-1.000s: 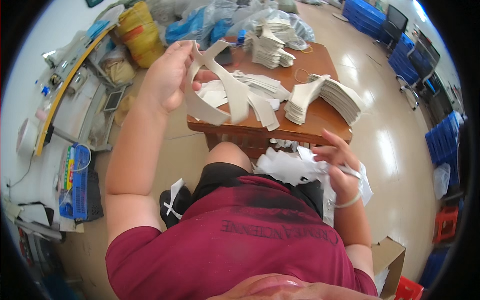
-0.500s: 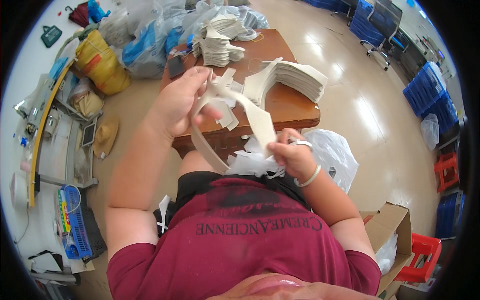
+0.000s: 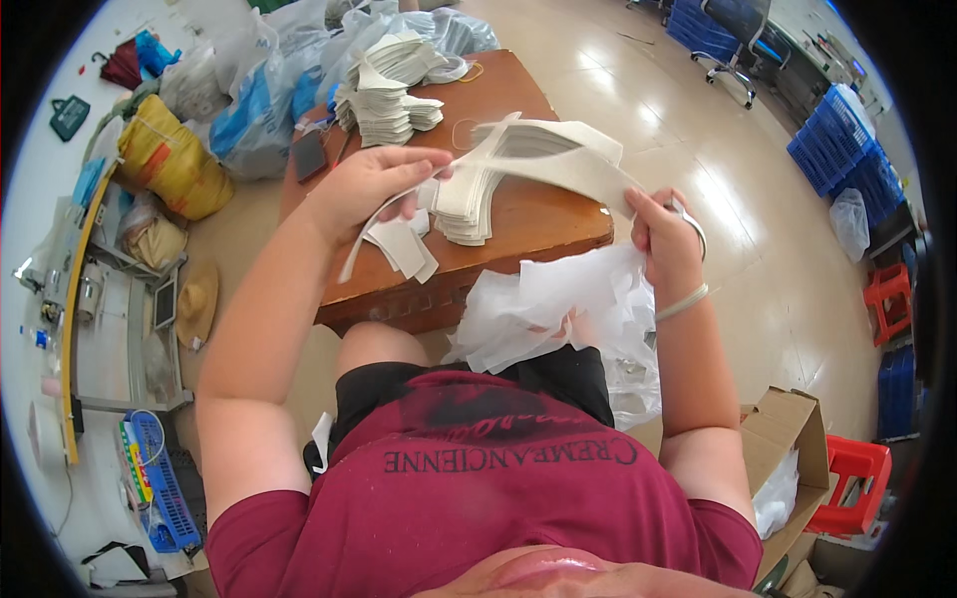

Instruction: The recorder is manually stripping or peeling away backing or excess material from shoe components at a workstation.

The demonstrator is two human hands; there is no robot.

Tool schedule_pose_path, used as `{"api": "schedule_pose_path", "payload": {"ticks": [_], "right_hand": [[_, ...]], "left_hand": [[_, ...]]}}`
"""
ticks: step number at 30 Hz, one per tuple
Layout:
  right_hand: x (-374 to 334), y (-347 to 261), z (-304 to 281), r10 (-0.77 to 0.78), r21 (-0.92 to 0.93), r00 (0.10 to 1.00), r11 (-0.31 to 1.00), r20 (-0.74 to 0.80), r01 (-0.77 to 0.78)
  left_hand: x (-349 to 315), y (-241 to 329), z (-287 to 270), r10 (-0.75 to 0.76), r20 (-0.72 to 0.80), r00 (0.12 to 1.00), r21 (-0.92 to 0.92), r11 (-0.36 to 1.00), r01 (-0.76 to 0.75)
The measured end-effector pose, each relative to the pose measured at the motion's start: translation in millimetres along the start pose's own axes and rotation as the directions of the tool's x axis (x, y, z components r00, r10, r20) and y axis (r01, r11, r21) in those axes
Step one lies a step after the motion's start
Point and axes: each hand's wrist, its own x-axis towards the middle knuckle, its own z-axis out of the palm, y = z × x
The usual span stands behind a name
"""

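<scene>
Between my two hands stretches a thin cream-coloured cut piece point(image 3: 578, 171), like fabric or felt, with a wide end and narrow strips. My left hand point(image 3: 384, 184) pinches its narrow part, and one strip hangs below the fingers. At the wide end, my right hand point(image 3: 668, 234) has thumb and fingers closed on the edge. Just behind the held piece lies a fanned stack of matching pieces point(image 3: 467, 211) on the brown table point(image 3: 518, 82), partly hidden by it. Small pale strips point(image 3: 401, 249) lie under my left hand. Thin white sheets point(image 3: 548, 299) rest over my lap.
A second stack of cream pieces point(image 3: 384, 105) stands farther back beside a dark small box point(image 3: 309, 152). Plastic bags point(image 3: 249, 120) and a yellow sack point(image 3: 174, 159) crowd the left back. A cardboard box point(image 3: 783, 439) and red stool point(image 3: 852, 488) are at my right.
My hands have moved apart, the right one up and to the right. The cut piece, looped downward before, is now drawn out nearly level. More of the white sheets shows over my lap.
</scene>
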Motion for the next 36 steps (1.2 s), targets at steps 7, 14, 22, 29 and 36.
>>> {"api": "schedule_pose_path", "payload": {"ticks": [7, 14, 22, 29, 36], "right_hand": [[86.3, -1.7, 25.2, -0.045, -0.266, 0.99, 0.964, -0.137, 0.008], [123.1, 1.1, 30.8, -0.03, -0.52, 0.982, 0.851, -0.187, -0.073], [134.1, 7.9, 31.6, -0.033, -0.55, 0.973, 0.829, -0.23, -0.102], [146.9, 23.9, 19.6, -0.082, -0.683, 0.956, 0.716, -0.282, -0.14], [134.4, 19.5, 21.8, -0.068, -0.73, 0.967, 0.669, -0.247, -0.139]], "left_hand": [[105.0, -31.3, 7.3, 0.039, -0.093, 0.995, 0.044, 0.998, -0.035], [146.1, -46.2, 18.9, -0.041, -0.127, 0.991, 0.087, 0.995, 0.052], [148.6, -58.0, 8.0, 0.051, -0.107, 0.993, 0.675, 0.737, 0.035], [142.0, -52.7, 18.3, 0.158, -0.11, 0.981, 0.875, 0.483, 0.02], [147.5, -68.9, 15.6, 0.268, -0.194, 0.944, 0.839, 0.543, 0.018]]}}
